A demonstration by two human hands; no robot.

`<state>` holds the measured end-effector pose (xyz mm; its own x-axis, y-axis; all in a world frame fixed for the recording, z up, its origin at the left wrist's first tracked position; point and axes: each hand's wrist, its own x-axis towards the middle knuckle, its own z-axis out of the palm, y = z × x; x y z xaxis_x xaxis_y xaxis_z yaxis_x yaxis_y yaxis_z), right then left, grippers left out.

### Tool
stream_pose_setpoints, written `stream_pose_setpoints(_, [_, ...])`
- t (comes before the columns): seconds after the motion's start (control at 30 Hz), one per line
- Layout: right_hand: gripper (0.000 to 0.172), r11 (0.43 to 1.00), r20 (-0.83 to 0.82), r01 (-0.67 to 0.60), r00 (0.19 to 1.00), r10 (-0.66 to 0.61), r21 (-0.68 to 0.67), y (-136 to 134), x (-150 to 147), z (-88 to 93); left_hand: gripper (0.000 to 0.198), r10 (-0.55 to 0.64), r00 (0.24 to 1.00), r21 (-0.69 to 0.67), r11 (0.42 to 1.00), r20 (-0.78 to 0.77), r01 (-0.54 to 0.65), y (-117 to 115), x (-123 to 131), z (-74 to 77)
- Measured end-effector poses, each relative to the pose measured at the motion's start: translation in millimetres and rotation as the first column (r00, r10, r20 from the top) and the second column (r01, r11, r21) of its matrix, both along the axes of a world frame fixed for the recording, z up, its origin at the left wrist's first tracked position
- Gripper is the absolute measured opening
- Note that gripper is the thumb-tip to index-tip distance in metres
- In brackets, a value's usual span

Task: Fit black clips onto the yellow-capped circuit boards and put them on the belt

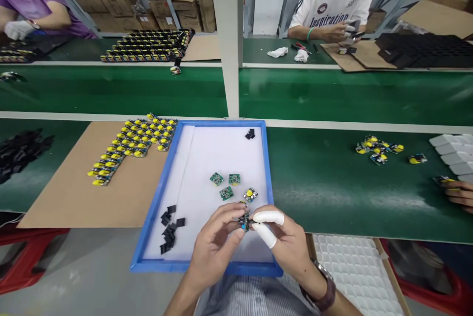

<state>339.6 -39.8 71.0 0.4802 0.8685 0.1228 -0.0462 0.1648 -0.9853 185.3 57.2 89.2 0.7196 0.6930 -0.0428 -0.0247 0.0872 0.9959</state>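
Note:
Above the near half of the blue-rimmed tray [268,173], my left hand [211,247] grips a small circuit board [246,221] by its edges, held on edge. My right hand [290,239], with white finger cots on thumb and forefinger, pinches a small dark part [254,222] against the board's right side; its exact shape is mostly hidden. Just beyond my fingers lie a board with a yellow component [250,194] and several green boards [226,193]. Small black pieces [169,233] are scattered at the tray's left, and a few more black pieces [250,134] sit at its far right corner.
Rows of yellow-topped boards [133,136] stand on cardboard [74,183] to the left, with a black heap [24,153] beyond. More boards [377,147] lie rightward, near another person's hand [460,193] and white trays [453,153]. Two people work across the green belt [111,91].

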Motion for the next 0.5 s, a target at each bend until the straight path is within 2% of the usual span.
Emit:
stream_pose_setpoints(0.1, [0.014, 1.000, -0.034, 0.013, 0.999, -0.014, -0.012, -2, -3, 1.1, 0.040, 0.010, 0.999, -0.064, 0.998, 0.049, -0.007, -3, 2, -4.1])
stream_pose_setpoints(0.27, [0.016, 0.999, 0.089, 0.051, 0.995, -0.052, 0.013, -2, -1, 7.8, 0.035, 0.073, 0.995, -0.196, 0.979, 0.067, -0.059, -4, -1, -7.5])
stream_pose_setpoints(0.5, [0.023, 0.999, 0.171, 0.030, 0.985, -0.035, 0.031, -3, -2, 11.8, 0.034, 0.088, 0.996, -0.161, 0.983, -0.002, -0.087, -3, -3, -5.6])
